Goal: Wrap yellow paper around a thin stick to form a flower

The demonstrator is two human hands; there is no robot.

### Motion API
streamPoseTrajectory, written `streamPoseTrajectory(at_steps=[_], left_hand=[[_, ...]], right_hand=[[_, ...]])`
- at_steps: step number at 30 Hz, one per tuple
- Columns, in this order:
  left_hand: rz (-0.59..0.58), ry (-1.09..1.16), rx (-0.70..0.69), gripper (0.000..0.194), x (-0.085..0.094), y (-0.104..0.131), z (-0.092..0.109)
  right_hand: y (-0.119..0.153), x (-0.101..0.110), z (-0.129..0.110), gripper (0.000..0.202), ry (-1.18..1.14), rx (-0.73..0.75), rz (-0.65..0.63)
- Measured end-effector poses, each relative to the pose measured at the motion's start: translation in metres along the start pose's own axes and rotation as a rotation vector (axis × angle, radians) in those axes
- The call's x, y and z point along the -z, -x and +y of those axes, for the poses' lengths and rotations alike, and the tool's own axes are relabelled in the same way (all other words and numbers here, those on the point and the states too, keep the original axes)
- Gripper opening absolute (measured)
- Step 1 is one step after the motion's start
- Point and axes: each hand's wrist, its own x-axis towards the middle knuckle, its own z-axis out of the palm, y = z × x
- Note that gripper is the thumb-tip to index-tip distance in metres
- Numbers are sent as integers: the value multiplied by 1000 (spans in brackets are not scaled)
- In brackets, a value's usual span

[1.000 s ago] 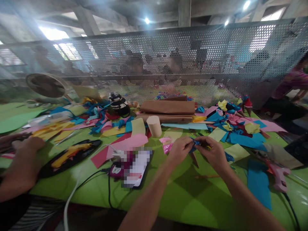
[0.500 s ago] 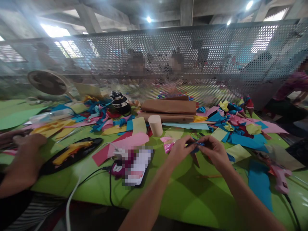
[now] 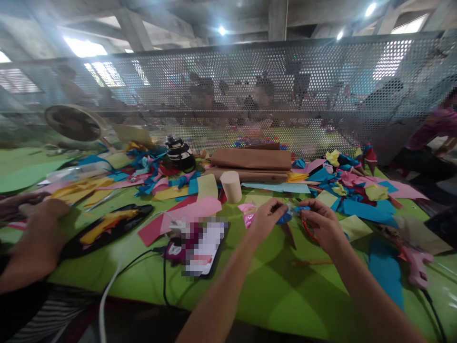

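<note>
My left hand point(image 3: 267, 218) is closed, its thumb and fingers pinching a crumpled blue piece of paper point(image 3: 284, 217). Under that paper a brown pointed paper cone point(image 3: 290, 237) hangs down; whether the two are joined cannot be made out. Across from it, my right hand point(image 3: 321, 221) is closed too, its fingertips at a small bit of the blue material point(image 3: 302, 208). By the right palm curves a red loop point(image 3: 309, 232), perhaps a scissors handle. Left of my left hand lies a pink wrapped piece point(image 3: 249, 215). A thin brown stick point(image 3: 311, 262) rests below my hands.
A phone point(image 3: 207, 250) and charger cables lie left of my forearms. A beige cylinder point(image 3: 231, 186) stands ahead. At right is a pink glue gun point(image 3: 417, 269). Coloured paper covers the back, before a perforated screen point(image 3: 228, 81). A co-worker's hands point(image 3: 43, 209) are at far left.
My hands have drawn slightly apart. More of the blue paper shows between them, and the red loop by my right hand has come into sight.
</note>
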Motion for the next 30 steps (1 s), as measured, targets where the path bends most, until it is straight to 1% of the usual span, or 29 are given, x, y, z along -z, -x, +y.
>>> streamPoseTrajectory(at_steps=[2, 4, 6, 7, 9, 11, 12, 13, 14, 15, 16, 17, 18, 20, 22, 24, 26, 28, 30], left_hand=[[110, -128, -31, 25, 6, -3, -5], [224, -307, -57, 22, 14, -6, -11], [316, -495, -41, 18, 22, -9, -19], [341, -575, -16, 15, 25, -10, -23], [343, -684, 44, 12, 30, -11, -29], [341, -731, 63, 21, 33, -11, -30], [358, -729, 40, 28, 32, -11, -28], [375, -694, -3, 32, 30, -10, -25], [386, -635, -56, 33, 27, -9, -21], [381, -562, -114, 29, 23, -8, -15], [342, -456, -155, 22, 17, -6, -10], [301, -399, -170, 16, 11, -4, -5], [256, -350, -168, 17, 4, -2, 0], [141, -129, -66, 22, -8, 2, 4], [59, 21, 15, 25, -17, 4, 3], [33, 85, 50, 25, -21, 5, 0], [31, 103, 60, 24, -23, 5, -3], [20, 113, 64, 24, -25, 5, -3], [15, 104, 70, 23, -28, 6, -3]], right_hand=[[-1, 0, 0, 30, -36, -18, 10], [-3, 0, 1, 29, -70, -30, 21], [-4, 1, 3, 28, -95, -37, 27], [-4, 2, 4, 28, -105, -42, 25], [-4, 3, 6, 30, -122, -61, 10], [-4, 2, 7, 33, -131, -78, -5], [-4, 2, 7, 35, -132, -77, -6], [-4, 1, 7, 36, -128, -67, -3], [-4, 0, 7, 36, -117, -48, 5], [-4, 0, 8, 35, -96, -22, 18], [-4, -1, 8, 33, -61, 7, 32], [-4, -1, 9, 33, -15, 36, 43], [-4, 0, 10, 32, 39, 63, 46], [-4, 1, 12, 30, 153, 121, 41], [-4, 2, 15, 25, 294, 214, 43], [-3, 2, 16, 19, 465, 337, 63], [-2, 2, 16, 15, 613, 441, 80], [-1, 1, 16, 14, 700, 490, 85], [-1, 1, 15, 17, 755, 507, 92]])
